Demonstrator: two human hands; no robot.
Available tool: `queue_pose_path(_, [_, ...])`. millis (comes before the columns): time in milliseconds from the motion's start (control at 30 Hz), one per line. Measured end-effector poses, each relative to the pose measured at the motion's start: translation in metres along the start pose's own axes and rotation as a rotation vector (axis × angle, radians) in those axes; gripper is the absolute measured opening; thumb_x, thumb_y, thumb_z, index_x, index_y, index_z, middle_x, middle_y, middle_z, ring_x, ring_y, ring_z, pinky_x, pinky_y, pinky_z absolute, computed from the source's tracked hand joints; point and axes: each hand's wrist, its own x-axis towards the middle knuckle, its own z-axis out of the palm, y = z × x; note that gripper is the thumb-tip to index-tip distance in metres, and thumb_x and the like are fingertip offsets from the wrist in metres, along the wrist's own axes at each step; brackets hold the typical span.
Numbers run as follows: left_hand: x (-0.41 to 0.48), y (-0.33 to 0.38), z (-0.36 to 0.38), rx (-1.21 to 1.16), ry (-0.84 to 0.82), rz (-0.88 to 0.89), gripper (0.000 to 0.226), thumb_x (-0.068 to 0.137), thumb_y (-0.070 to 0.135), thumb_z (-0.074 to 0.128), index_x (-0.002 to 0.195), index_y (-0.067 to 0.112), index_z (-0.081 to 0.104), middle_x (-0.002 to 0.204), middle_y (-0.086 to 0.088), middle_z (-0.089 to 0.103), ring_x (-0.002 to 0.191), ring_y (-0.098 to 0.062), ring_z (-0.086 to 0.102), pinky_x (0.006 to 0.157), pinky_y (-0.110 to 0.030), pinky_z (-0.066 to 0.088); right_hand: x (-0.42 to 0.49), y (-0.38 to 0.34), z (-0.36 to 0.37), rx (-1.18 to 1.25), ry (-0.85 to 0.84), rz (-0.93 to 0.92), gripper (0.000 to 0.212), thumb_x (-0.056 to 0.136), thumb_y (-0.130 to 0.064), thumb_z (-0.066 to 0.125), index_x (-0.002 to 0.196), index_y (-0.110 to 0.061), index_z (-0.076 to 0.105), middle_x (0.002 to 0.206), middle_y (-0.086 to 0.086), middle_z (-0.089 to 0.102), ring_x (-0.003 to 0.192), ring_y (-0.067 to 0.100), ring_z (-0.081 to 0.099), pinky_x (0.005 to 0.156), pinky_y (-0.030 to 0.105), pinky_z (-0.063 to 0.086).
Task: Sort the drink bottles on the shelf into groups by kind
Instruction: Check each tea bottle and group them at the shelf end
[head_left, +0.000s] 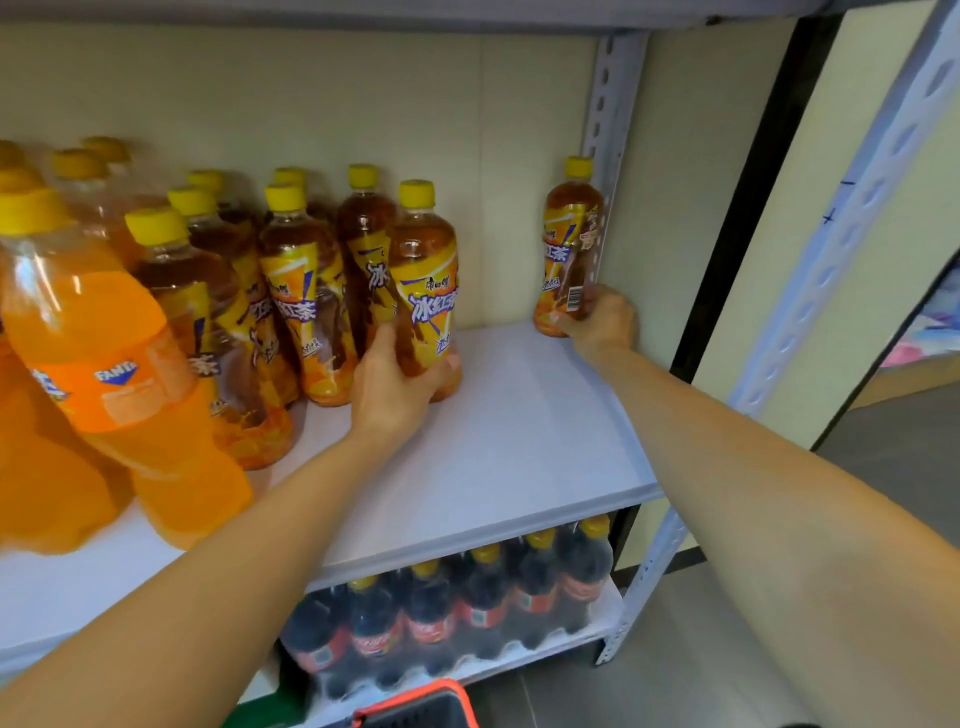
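Several iced tea bottles (301, 291) with yellow caps and yellow labels stand in a cluster on the white shelf (519, 431). My left hand (395, 384) grips the base of the rightmost iced tea bottle of the cluster (423, 270). Apart from them, at the shelf's back right corner, stands a lone iced tea bottle (571, 239), and my right hand (602, 322) grips its lower part. Orange Fanta bottles (104, 364) stand at the near left, in front of the tea.
A shrink-wrapped pack of cola bottles (457, 608) sits on the shelf below. A perforated metal upright (608, 114) rises right behind the lone bottle. A red-rimmed basket (421, 709) shows at the bottom edge. Grey floor lies to the right.
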Motion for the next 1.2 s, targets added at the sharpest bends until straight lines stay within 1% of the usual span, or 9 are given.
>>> queue_pose_path(100, [0.000,0.003,-0.006,-0.015,-0.068,-0.010,0.051,0.079,0.035,0.087,0.121,0.027,0.057,0.102,0.021,0.066,0.093,0.002,0.063,0.076,-0.010,0.046,0.003,-0.002,0.001,0.011,-0.064,0.018,0.051,0.082,-0.032,0.086,0.128,-0.013,0.071,0.119,0.013,0.074,0.110,0.029,0.070,0.095,0.040,0.054])
queue_pose_path(267, [-0.014,0.017,-0.017,-0.041,-0.118,-0.009,0.048,0.079,0.033,0.087,0.117,0.030,0.058,0.101,0.028,0.063,0.092,0.007,0.058,0.077,-0.015,0.046,-0.016,-0.012,-0.009,0.076,-0.070,0.078,0.040,0.083,-0.023,0.084,0.116,-0.006,0.071,0.114,0.016,0.074,0.100,0.027,0.069,0.083,0.035,0.053])
queue_pose_path(367, [-0.029,0.029,-0.029,-0.074,-0.182,-0.014,0.051,0.080,0.031,0.086,0.124,0.023,0.060,0.107,0.017,0.067,0.095,0.000,0.059,0.082,-0.022,0.050,-0.059,-0.032,-0.020,0.379,-0.096,0.121,0.037,0.085,0.001,0.075,0.122,0.000,0.068,0.121,0.020,0.071,0.103,0.023,0.065,0.095,0.034,0.051])
queue_pose_path(433, [-0.045,0.037,-0.039,-0.127,-0.233,-0.045,0.051,0.081,0.031,0.086,0.126,0.022,0.063,0.113,0.007,0.071,0.097,-0.009,0.062,0.087,-0.029,0.053,-0.102,-0.045,-0.033,0.462,-0.201,0.092,0.045,0.084,0.013,0.068,0.127,-0.001,0.066,0.127,0.019,0.067,0.109,0.023,0.063,0.090,0.031,0.050])
queue_pose_path(633, [-0.107,0.066,-0.074,-0.273,-0.353,-0.108,0.036,0.085,0.022,0.081,0.118,0.013,0.068,0.110,-0.007,0.077,0.104,-0.027,0.072,0.093,-0.043,0.059,-0.243,-0.069,-0.071,0.589,-0.620,-0.038,0.067,0.081,0.001,0.081,0.141,-0.016,0.055,0.128,0.005,0.067,0.113,0.016,0.067,0.096,0.028,0.056])
queue_pose_path(767, [-0.150,0.080,-0.102,-0.269,-0.426,-0.086,0.037,0.084,0.036,0.077,0.115,0.018,0.070,0.106,-0.007,0.078,0.099,-0.029,0.074,0.079,-0.042,0.060,-0.305,-0.083,-0.073,0.579,-0.517,-0.085,0.074,0.072,-0.012,0.092,0.136,-0.023,0.058,0.119,-0.003,0.072,0.104,0.013,0.072,0.092,0.034,0.060])
queue_pose_path(933, [-0.178,0.079,-0.145,-0.346,-0.404,-0.134,0.027,0.093,0.044,0.064,0.109,0.024,0.074,0.101,0.004,0.079,0.094,-0.014,0.073,0.079,-0.027,0.057,-0.359,-0.078,-0.069,0.853,-0.547,-0.001,0.060,0.076,0.007,0.084,0.129,-0.014,0.064,0.117,0.004,0.076,0.103,0.013,0.072,0.088,0.028,0.058])
queue_pose_path(1067, [-0.185,0.066,-0.171,-0.454,-0.382,-0.268,0.057,0.085,0.043,0.061,0.139,0.028,0.056,0.121,-0.003,0.074,0.108,-0.027,0.072,0.093,-0.040,0.056,-0.393,-0.070,-0.065,0.940,-0.643,0.079,0.055,0.081,0.011,0.076,0.125,-0.020,0.065,0.117,0.001,0.076,0.104,0.011,0.072,0.084,0.025,0.058])
queue_pose_path(1200, [-0.204,0.046,-0.183,-0.680,-0.461,-0.346,0.087,0.073,0.042,0.070,0.153,0.024,0.041,0.123,-0.003,0.071,0.101,-0.023,0.072,0.081,-0.032,0.058,-0.409,-0.061,-0.060,0.940,-0.796,0.091,0.055,0.085,0.006,0.071,0.136,-0.012,0.059,0.128,0.011,0.071,0.117,0.023,0.068,0.096,0.036,0.057])
